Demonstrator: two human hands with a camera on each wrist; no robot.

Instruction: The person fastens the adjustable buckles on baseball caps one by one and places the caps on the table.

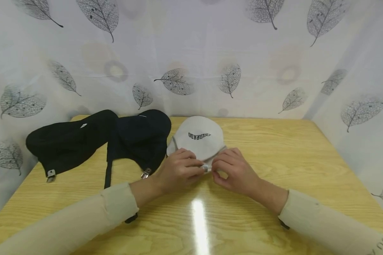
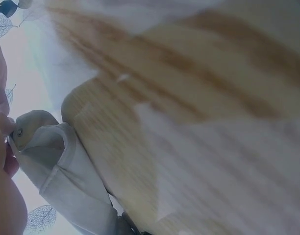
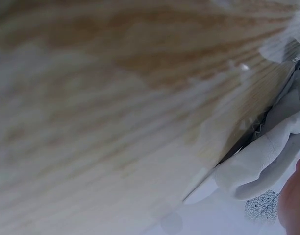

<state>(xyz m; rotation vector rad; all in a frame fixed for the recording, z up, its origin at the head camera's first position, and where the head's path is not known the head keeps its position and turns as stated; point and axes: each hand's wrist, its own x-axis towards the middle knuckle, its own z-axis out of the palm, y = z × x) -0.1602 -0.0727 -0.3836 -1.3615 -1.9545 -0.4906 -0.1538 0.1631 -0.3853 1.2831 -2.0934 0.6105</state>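
A white cap (image 1: 200, 144) with dark COLORADO lettering, upside down from here, sits at the middle of the table with its back strap toward me. My left hand (image 1: 180, 168) pinches the strap beside a silver metal buckle (image 1: 205, 167). From the other side, my right hand (image 1: 235, 170) pinches the strap end between thumb and fingers. The left wrist view shows the opening at the back of the white cap (image 2: 76, 188), with fingers at its edge. In the right wrist view the folded rim of the cap (image 3: 255, 164) appears beside my hand.
Left of the white cap lies a navy cap (image 1: 140, 138) with its strap hanging down and a metal buckle (image 1: 145, 173). Farther left is a black cap (image 1: 73, 141) with a metal clasp (image 1: 51, 174). A leaf-print curtain (image 1: 198, 53) stands behind the wooden table (image 1: 284, 152).
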